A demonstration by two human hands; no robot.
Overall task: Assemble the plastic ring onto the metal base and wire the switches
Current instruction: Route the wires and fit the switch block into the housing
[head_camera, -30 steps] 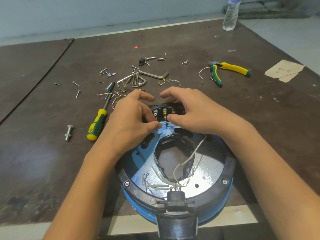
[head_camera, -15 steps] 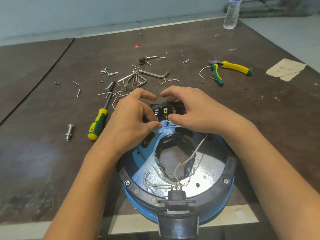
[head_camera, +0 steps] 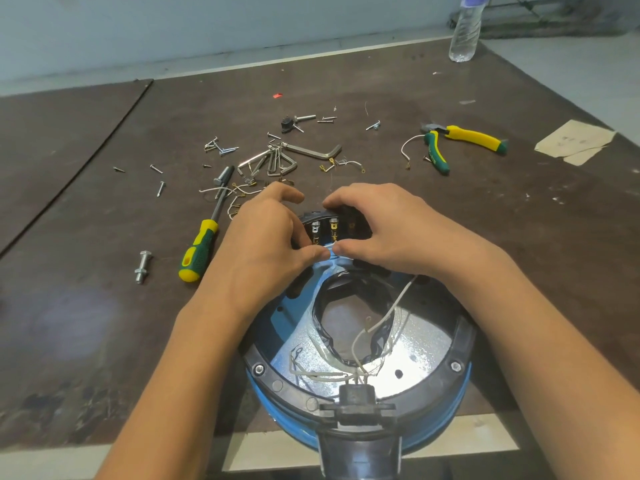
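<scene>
A blue metal base (head_camera: 415,351) with a shiny inner face lies near the table's front edge. A black plastic ring (head_camera: 462,344) sits around its rim, held by screws. At the far side is the black switch block (head_camera: 332,225) with brass terminals. My left hand (head_camera: 266,240) and my right hand (head_camera: 384,230) curl around that block from either side. Their thumbs and forefingers meet at a white wire (head_camera: 329,252) just below the terminals. More white wires (head_camera: 377,327) run loose across the base's central opening to a black connector (head_camera: 356,396).
A green-yellow screwdriver (head_camera: 204,240) and a bolt (head_camera: 142,266) lie left of my hands. Hex keys (head_camera: 287,157), loose screws and short terminal wires are scattered behind them. Pliers (head_camera: 460,142) lie at the right, a water bottle (head_camera: 465,29) at the far edge.
Both hands stay at the switch block. The thumb and fingertips have shifted slightly on the white wire; nothing else on the table has moved.
</scene>
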